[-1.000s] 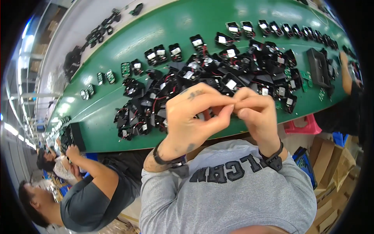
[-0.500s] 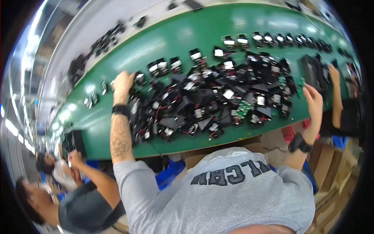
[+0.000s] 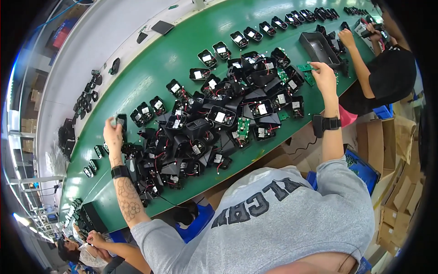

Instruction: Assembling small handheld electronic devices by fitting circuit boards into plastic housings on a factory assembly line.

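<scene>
At the left end of a heap of black plastic casings (image 3: 223, 116), my left hand (image 3: 112, 137) has its fingers closed at a small black casing (image 3: 122, 122), partly hidden by the hand. Past the heap's right end, my right hand (image 3: 325, 76) pinches the edge of a small green circuit board (image 3: 305, 67). Another green board (image 3: 310, 79) lies just below it. Many heaped casings contain white-labelled parts and red wires. A larger green board (image 3: 243, 128) rests on the heap's near side.
Casings (image 3: 252, 34) stand in a row along the green table (image 3: 150, 84). A black bin (image 3: 315, 45) sits beyond my right hand. At right, a co-worker's arm (image 3: 358, 57) reaches over the table; another person's hand (image 3: 95, 238) shows lower left. Cardboard boxes (image 3: 394, 219) stand at right.
The whole view has turned and sharpened. My left hand now sits farther out from the row of casings, beside one dark casing. My right hand stays by the green boards, its fingers now pinched.
</scene>
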`<state>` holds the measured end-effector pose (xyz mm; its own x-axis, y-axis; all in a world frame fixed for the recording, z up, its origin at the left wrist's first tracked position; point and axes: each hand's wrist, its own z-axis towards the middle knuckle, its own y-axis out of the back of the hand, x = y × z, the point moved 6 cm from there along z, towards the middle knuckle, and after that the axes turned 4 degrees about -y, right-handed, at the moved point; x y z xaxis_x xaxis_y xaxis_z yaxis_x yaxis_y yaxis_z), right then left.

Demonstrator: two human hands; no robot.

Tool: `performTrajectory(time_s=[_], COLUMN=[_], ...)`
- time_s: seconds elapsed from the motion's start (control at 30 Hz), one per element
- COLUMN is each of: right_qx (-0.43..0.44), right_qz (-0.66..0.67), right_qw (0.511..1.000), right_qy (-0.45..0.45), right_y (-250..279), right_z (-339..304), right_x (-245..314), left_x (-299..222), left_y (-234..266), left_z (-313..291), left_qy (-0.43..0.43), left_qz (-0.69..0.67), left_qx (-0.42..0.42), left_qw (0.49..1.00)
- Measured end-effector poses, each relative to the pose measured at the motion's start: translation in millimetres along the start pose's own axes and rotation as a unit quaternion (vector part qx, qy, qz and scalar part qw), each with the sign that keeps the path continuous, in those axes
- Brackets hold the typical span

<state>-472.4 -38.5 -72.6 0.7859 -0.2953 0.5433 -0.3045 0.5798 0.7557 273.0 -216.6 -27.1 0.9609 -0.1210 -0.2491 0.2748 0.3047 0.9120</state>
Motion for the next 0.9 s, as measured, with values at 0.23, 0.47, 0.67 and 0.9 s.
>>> performTrajectory(time_s=[0.23,0.47,0.67,0.9], right_qx=[-0.041,0.203,0.425,0.515], right_qz=[-0.065,0.494,0.672,0.704], right_qw=[0.992,0.835,0.606,0.405], right_qy=[0.105,-0.13,-0.028,-0.274], right_y=[-9.1,11.0,-42.8,-80.1], right_z=[4.0,-80.9,-159.8,-193.4], right_x=[4.6,162.9,236.4,240.9], left_x=[-165.1,-276.0,-293.7,-287.3], left_y=[28.1,3.9,-7.3,6.0], left_z=[-100.7,-172.2,-174.5,-177.2], left_qy=[0.165,0.17,0.135,0.118], left_qz=[-0.705,-0.788,-0.784,-0.729], left_qx=[0.04,0.114,0.162,0.072], left_qw=[0.688,0.581,0.584,0.671])
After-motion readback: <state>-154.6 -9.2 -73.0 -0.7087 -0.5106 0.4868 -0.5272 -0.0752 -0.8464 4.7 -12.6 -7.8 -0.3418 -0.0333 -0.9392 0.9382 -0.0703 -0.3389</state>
